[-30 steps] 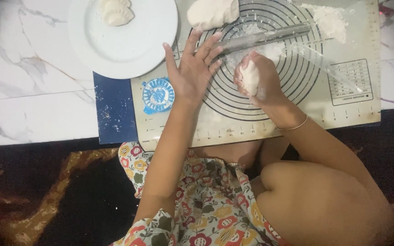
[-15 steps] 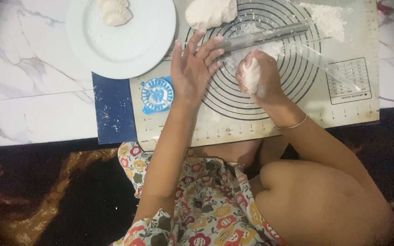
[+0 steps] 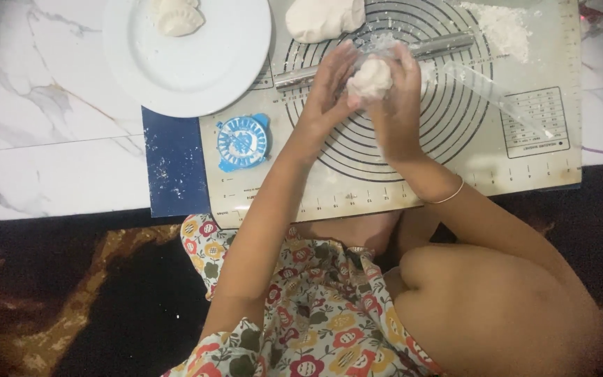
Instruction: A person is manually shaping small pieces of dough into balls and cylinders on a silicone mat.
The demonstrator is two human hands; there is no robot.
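Observation:
My right hand (image 3: 400, 105) is closed around a small white dough ball (image 3: 369, 78), held just above the baking mat (image 3: 385, 181). My left hand (image 3: 326, 94) reaches in from the left and its fingertips touch the same ball. Both hands hover over the mat's ring markings. A rolling pin (image 3: 441, 47) lies across the mat just behind the hands, partly hidden by them. A larger lump of dough (image 3: 324, 17) rests at the mat's far edge.
A white plate (image 3: 197, 63) with a folded dumpling (image 3: 176, 17) stands at the far left on the marble floor. A blue dumpling press (image 3: 243, 142) lies on the mat's left part. Loose flour (image 3: 504, 24) sits at the far right. A clear plastic sheet (image 3: 497, 98) lies right of the hands.
My left hand has left the mat and come right to touch the dough ball. My right hand has lifted the ball and moved it toward the rolling pin.

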